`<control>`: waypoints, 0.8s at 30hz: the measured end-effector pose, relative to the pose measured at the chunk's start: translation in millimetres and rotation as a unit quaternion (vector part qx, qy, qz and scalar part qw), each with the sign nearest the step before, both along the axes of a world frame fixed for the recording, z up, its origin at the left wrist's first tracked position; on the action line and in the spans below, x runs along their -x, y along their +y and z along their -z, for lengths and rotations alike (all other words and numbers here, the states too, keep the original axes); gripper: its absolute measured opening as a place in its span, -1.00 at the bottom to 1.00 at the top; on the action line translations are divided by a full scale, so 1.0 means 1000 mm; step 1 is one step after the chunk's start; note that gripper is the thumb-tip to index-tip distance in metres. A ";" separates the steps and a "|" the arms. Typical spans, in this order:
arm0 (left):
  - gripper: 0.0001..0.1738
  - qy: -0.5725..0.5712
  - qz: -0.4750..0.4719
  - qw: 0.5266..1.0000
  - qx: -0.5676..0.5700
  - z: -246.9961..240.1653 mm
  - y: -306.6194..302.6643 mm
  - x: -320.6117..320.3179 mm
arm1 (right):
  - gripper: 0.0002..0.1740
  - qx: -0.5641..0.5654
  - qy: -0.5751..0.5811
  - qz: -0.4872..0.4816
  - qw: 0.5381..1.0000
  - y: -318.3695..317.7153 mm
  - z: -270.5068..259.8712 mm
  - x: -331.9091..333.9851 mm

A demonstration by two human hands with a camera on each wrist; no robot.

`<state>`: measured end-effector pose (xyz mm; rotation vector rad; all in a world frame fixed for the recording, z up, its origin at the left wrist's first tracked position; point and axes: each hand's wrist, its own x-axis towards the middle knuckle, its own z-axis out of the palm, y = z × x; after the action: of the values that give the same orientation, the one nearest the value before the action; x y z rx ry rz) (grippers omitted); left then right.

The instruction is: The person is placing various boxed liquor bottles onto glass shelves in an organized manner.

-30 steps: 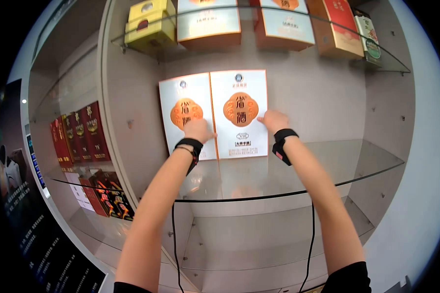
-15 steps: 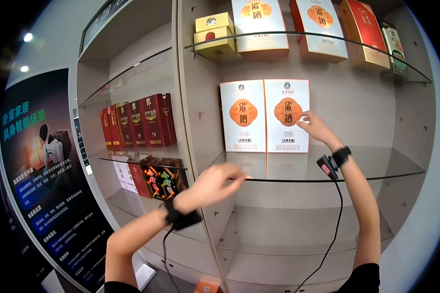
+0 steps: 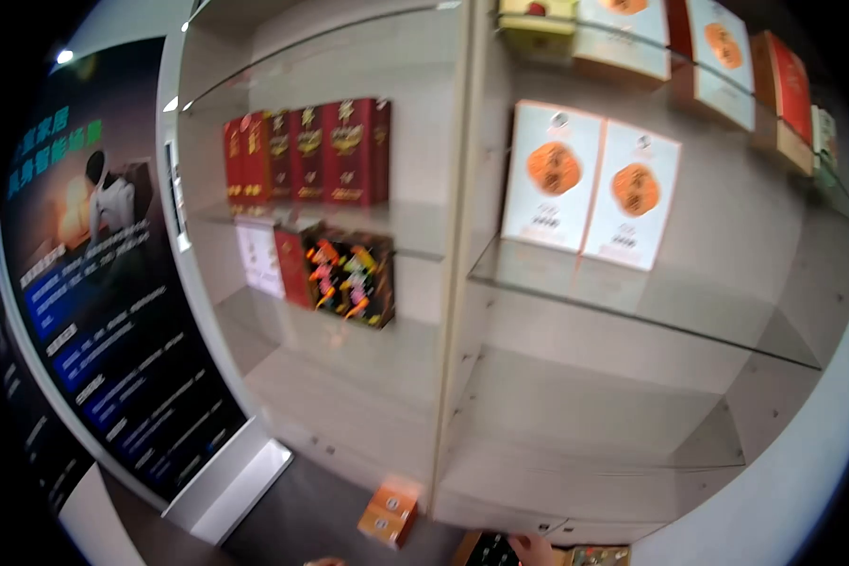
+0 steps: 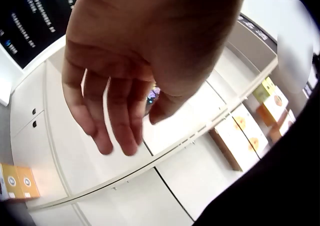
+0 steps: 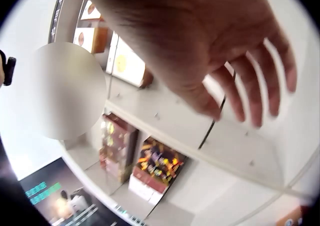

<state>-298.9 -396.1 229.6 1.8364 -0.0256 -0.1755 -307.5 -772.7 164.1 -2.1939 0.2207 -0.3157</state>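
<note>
Two white boxes with orange emblems, a left one [image 3: 552, 179] and a right one [image 3: 632, 193], stand side by side on a glass shelf [image 3: 670, 292]. Both hands are low, well away from them. Only a sliver of my left hand [image 4: 135, 51] shows at the bottom edge of the head view; in the left wrist view its fingers hang loosely bent around nothing. My right hand [image 5: 215, 41] has loosely spread fingers with nothing between them. In the head view it overlaps a dark open box [image 3: 491, 550] at the bottom edge.
An orange box [image 3: 389, 512] sits on the floor by the cabinet. Dark red boxes [image 3: 307, 156] and a black patterned box [image 3: 349, 278] stand on the left shelves. More boxes [image 3: 623, 42] line the upper right shelf. A dark poster panel [image 3: 113, 274] is at far left.
Both hands have left the white boxes and dropped to the bottom of the head view, left hand first. The head view has turned left and down. The white boxes stay on the shelf.
</note>
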 end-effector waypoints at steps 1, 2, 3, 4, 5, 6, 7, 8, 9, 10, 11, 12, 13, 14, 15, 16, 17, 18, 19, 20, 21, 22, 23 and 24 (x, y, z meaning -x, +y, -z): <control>-0.71 -0.030 0.092 0.984 -0.152 0.007 0.015 -0.021 | -0.70 -0.028 0.034 -0.111 0.993 0.013 -0.023 -0.011; -0.73 -0.053 0.103 0.980 -0.165 0.000 0.013 -0.031 | -0.68 -0.059 0.072 -0.219 0.971 0.021 -0.047 -0.027; -0.74 -0.114 0.111 0.968 -0.195 -0.001 0.012 -0.041 | -0.68 -0.069 0.049 -0.290 0.953 0.029 -0.067 -0.042; -0.80 -0.183 0.099 0.947 -0.244 -0.010 0.008 -0.051 | -0.70 -0.066 0.034 -0.286 0.955 0.043 -0.096 -0.050; -0.81 -0.237 0.087 0.934 -0.254 -0.022 0.003 -0.060 | -0.71 0.032 0.052 -0.271 0.961 0.049 -0.109 -0.063; -0.84 -0.257 0.078 0.926 -0.266 -0.036 -0.001 -0.067 | -0.69 0.098 -0.018 -0.237 0.966 0.063 -0.120 -0.070; -0.86 -0.302 0.045 0.926 -0.221 -0.048 -0.008 -0.070 | -0.68 0.143 -0.052 -0.240 0.959 0.073 -0.123 -0.076; -0.86 -0.297 0.037 0.934 -0.196 -0.055 -0.011 -0.071 | -0.67 0.188 -0.088 -0.243 0.947 0.084 -0.124 -0.083; -0.87 -0.257 0.040 0.949 -0.177 -0.056 -0.011 -0.071 | -0.64 0.140 -0.051 -0.276 0.949 0.097 -0.131 -0.084; -0.88 -0.239 0.037 0.963 -0.119 -0.062 -0.011 -0.066 | -0.62 0.089 -0.012 -0.305 0.948 0.111 -0.138 -0.081; -0.88 -0.218 0.039 0.973 -0.062 -0.063 -0.009 -0.063 | -0.62 0.083 0.019 -0.313 0.946 0.126 -0.136 -0.078; -0.86 -0.189 0.031 0.980 -0.048 -0.057 -0.002 -0.058 | -0.61 0.042 0.052 -0.341 0.938 0.139 -0.131 -0.076; -0.85 -0.179 0.011 0.982 -0.063 -0.044 0.006 -0.054 | -0.60 0.002 0.081 -0.365 0.927 0.148 -0.125 -0.071; -0.84 -0.170 -0.008 0.982 -0.078 -0.028 0.015 -0.048 | -0.60 -0.004 0.105 -0.368 0.924 0.152 -0.113 -0.064; -0.84 -0.141 -0.017 0.985 -0.096 -0.015 0.026 -0.038 | -0.58 -0.001 0.141 -0.380 0.914 0.156 -0.099 -0.059; -0.83 -0.114 -0.025 0.987 -0.113 -0.003 0.039 -0.030 | -0.57 0.003 0.173 -0.391 0.904 0.159 -0.085 -0.057; -0.85 -0.095 -0.045 0.986 -0.126 0.011 0.051 -0.020 | -0.56 0.014 0.186 -0.395 0.900 0.157 -0.072 -0.053; -0.84 -0.065 -0.053 0.987 -0.138 0.025 0.065 -0.008 | -0.56 0.013 0.203 -0.396 0.896 0.153 -0.061 -0.050; -0.84 -0.039 -0.056 0.983 -0.171 0.038 0.076 0.003 | -0.56 0.006 0.240 -0.384 0.891 0.146 -0.051 -0.048; -0.85 -0.011 -0.058 0.978 -0.202 0.047 0.084 0.014 | -0.56 0.001 0.278 -0.373 0.885 0.139 -0.047 -0.044; -0.85 0.011 -0.058 0.975 -0.212 0.053 0.089 0.022 | -0.56 0.025 0.302 -0.360 0.883 0.134 -0.045 -0.045; -0.86 0.029 -0.060 0.972 -0.224 0.058 0.092 0.026 | -0.56 0.029 0.313 -0.364 0.876 0.130 -0.042 -0.048; -0.87 0.035 -0.059 0.972 -0.223 0.067 0.093 0.029 | -0.57 0.039 0.326 -0.354 0.876 0.125 -0.035 -0.050; -0.87 0.047 -0.064 0.973 -0.218 0.073 0.090 0.028 | -0.57 0.048 0.339 -0.343 0.874 0.119 -0.027 -0.053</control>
<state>-327.1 -306.4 156.8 2.2568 0.2129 -0.1877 -254.6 -653.3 190.7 -2.2406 -0.2116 0.8674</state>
